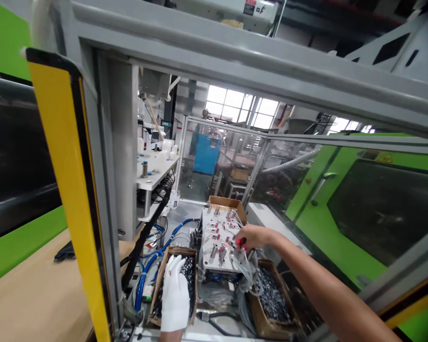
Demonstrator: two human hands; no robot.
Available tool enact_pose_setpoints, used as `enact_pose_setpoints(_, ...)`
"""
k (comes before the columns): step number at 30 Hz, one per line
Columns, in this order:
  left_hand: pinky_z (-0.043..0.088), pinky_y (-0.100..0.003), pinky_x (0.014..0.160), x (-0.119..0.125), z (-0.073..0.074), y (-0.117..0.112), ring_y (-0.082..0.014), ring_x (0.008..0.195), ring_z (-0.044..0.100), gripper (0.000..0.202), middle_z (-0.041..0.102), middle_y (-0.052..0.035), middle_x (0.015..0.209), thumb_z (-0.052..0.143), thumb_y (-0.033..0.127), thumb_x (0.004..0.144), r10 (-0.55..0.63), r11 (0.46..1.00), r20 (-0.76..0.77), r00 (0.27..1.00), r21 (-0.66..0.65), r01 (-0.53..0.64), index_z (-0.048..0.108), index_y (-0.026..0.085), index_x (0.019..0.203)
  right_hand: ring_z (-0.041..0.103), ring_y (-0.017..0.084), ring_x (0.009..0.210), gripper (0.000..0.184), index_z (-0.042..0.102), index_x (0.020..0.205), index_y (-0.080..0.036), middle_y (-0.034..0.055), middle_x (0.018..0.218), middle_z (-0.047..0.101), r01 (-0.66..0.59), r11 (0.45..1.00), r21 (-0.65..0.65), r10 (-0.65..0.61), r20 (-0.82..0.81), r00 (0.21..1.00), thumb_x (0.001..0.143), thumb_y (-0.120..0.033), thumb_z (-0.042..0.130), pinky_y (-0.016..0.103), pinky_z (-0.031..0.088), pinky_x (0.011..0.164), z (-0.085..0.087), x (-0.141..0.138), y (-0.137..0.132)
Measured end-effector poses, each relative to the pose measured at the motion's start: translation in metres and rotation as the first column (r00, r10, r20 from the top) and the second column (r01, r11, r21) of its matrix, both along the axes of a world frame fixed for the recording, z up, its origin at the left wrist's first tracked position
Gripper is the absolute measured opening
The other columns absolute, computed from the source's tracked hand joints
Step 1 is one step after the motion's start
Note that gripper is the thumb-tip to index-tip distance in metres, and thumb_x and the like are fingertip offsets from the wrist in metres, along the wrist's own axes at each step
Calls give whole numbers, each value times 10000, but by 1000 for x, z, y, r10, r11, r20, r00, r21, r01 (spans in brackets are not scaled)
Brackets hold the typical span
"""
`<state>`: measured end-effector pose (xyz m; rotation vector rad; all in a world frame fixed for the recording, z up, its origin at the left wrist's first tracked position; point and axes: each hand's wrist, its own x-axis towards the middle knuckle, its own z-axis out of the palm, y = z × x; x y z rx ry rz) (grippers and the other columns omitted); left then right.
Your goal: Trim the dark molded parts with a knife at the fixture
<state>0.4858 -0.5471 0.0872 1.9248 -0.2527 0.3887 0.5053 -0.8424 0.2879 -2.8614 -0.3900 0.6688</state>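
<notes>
Left hand (175, 292) gloved, outstretched over parts box (196, 290), right hand (250, 236) curled at metal plate (208, 248), its hold unclear

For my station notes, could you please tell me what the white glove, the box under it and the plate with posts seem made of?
Glove: probably thin fabric, matte white without shine. Box: likely cardboard, dull brown with uneven edges. Plate: seemingly metal, smooth light grey, though plastic remains possible.
</notes>
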Motion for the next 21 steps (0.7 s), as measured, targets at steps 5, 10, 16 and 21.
enact_pose_setpoints(5, 332, -557, 1226, 3, -4, 1, -274, 1386, 475, 499, 562, -215, 1413, 262, 294, 980, -3, 1000, -39, 999, -10, 3, 594, 69, 1275, 666, 147, 789, 422, 803, 980, -169, 24, 875, 773, -31, 999, 10, 31, 47, 998, 667, 8, 581, 198, 461, 713, -4, -9, 4)
enact_pose_setpoints(10, 381, -556, 1201, 2, -6, 0, -301, 1405, 468, 470, 586, -216, 1390, 291, 243, 964, 34, 997, 34, 999, 68, -37, 593, 64, 1277, 686, 164, 814, 411, 801, 999, -184, 27, 900, 783, -37, 999, 13, 36, 65, 997, 683, -33, 585, 206, 474, 710, -4, -12, 6)
enact_pose_setpoints(16, 374, -566, 1194, 4, 1, 1, -305, 1366, 494, 476, 581, -226, 1373, 290, 153, 904, 27, 998, 9, 1000, 48, -27, 634, 53, 1217, 667, 175, 795, 335, 773, 1043, -183, 48, 897, 764, 59, 998, 36, -66, 251, 966, 859, -150, 496, 248, 457, 738, 15, -39, 6)
enact_pose_setpoints(21, 463, -582, 1092, -15, 23, 7, -323, 1163, 602, 406, 648, -199, 1196, 397, 271, 885, 38, 999, 35, 999, 4, -38, 688, 103, 1113, 669, 230, 893, 366, 679, 1140, -168, 103, 984, 735, 387, 920, 58, -374, 425, 824, 958, -264, 376, 306, 446, 783, 0, -109, -21)
